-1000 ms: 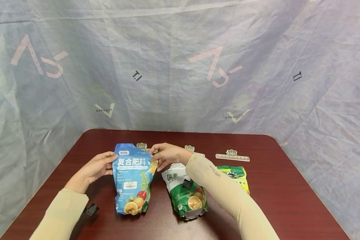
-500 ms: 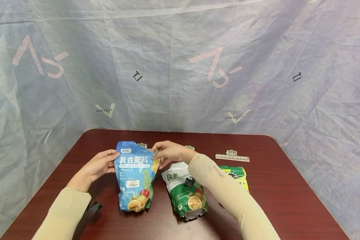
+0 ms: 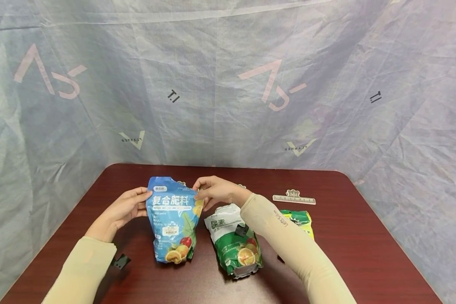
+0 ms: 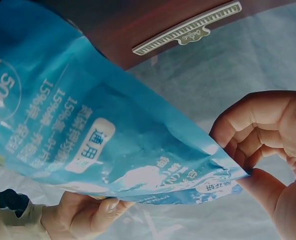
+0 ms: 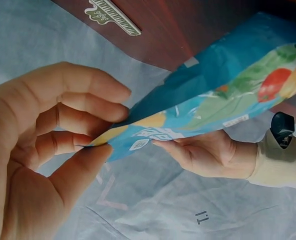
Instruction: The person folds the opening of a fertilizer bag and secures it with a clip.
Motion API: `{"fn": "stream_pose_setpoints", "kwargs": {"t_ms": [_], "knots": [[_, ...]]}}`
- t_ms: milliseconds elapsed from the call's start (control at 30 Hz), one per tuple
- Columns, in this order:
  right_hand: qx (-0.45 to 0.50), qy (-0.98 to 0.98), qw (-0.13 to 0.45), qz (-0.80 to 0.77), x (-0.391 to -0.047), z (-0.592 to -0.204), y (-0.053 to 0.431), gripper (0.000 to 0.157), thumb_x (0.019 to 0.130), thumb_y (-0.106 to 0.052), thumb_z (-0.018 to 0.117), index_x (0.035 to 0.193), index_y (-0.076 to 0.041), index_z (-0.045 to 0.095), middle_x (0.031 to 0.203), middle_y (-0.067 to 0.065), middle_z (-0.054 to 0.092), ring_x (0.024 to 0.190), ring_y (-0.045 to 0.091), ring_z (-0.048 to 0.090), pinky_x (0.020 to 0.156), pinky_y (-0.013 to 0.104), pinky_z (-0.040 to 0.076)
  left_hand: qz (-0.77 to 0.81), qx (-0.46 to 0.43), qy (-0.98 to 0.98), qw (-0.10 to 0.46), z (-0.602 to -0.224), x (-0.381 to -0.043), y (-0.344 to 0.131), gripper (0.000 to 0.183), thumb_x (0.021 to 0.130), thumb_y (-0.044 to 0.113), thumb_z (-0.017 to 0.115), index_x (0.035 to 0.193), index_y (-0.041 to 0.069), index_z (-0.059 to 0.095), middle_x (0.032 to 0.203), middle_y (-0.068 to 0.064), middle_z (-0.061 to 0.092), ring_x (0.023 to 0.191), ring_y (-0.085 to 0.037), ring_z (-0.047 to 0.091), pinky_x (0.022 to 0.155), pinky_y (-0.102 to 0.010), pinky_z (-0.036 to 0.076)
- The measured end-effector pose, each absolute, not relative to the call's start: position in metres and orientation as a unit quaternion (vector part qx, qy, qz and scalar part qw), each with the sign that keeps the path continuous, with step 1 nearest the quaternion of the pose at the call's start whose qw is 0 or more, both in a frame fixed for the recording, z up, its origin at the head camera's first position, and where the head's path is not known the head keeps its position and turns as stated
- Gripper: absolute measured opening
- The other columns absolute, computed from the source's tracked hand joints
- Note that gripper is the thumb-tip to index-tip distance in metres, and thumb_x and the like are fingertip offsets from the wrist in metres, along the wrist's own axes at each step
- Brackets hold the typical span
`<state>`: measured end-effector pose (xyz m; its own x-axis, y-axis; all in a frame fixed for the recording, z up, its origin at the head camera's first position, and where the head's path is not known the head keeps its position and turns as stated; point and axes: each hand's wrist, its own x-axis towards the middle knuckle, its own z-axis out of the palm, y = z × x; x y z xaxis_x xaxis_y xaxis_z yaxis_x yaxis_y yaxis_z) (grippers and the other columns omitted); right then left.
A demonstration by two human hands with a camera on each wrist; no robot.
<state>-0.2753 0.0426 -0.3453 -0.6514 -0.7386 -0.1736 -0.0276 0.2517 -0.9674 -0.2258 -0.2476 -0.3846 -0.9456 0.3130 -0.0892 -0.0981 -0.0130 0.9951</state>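
Observation:
A blue fertilizer bag (image 3: 172,223) with white lettering and fruit pictures stands upright, its printed front toward the head camera. My left hand (image 3: 127,207) pinches its upper left edge, thumb on the front. At the upper right edge my right hand (image 3: 220,192) pinches the bag between thumb and fingers. The right wrist view shows the bag's pinched edge (image 5: 120,135) between the right thumb and fingertips. In the left wrist view the left hand (image 4: 272,145) grips the top corner. Beside the blue bag, a green and white urea bag (image 3: 235,249) leans back on the table.
A yellow and green bag (image 3: 302,219) sits partly hidden behind the right forearm. A ruler-marked clip (image 3: 294,197) lies at the back right of the dark red table (image 3: 365,253). Two more clips are mostly covered by the bag and right hand. Grey cloth (image 3: 228,105) hangs behind.
The blue bag has shifted slightly upward and to the right in the head view, with both hands moving along with it. The other bags stay where they were.

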Motion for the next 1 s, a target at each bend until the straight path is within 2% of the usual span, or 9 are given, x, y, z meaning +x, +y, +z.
{"fn": "stream_pose_setpoints", "kwargs": {"t_ms": [167,433,1000], "knots": [[-0.267,0.725,0.315,-0.55,-0.275,-0.344,0.045,0.011,0.088,0.0,0.057,0.098,-0.002,0.052,0.08,0.01,0.059,0.059,0.025,0.057,0.063,0.041,0.053,0.712,0.087,0.682,0.143,-0.383,-0.226,-0.246,0.01,0.096,0.02,0.049,0.095,0.011,0.05,0.081,-0.001,0.061,0.073,-0.014,0.062,0.066,-0.031,0.05],[-0.274,0.742,0.294,-0.537,-0.275,-0.339,0.051,0.009,0.087,-0.003,0.058,0.095,-0.004,0.054,0.08,0.007,0.06,0.06,0.024,0.057,0.068,0.05,0.05,0.722,0.094,0.671,0.144,-0.379,-0.225,-0.242,0.009,0.096,0.018,0.048,0.097,0.01,0.05,0.083,-0.001,0.063,0.075,-0.015,0.063,0.069,-0.033,0.051],[-0.288,0.751,0.278,-0.525,-0.275,-0.336,0.059,0.009,0.088,-0.004,0.058,0.096,-0.003,0.054,0.078,0.008,0.058,0.062,0.026,0.058,0.065,0.047,0.051,0.729,0.11,0.66,0.14,-0.376,-0.225,-0.234,0.009,0.097,0.017,0.047,0.098,0.008,0.051,0.084,-0.001,0.064,0.076,-0.015,0.063,0.069,-0.033,0.051]]}}
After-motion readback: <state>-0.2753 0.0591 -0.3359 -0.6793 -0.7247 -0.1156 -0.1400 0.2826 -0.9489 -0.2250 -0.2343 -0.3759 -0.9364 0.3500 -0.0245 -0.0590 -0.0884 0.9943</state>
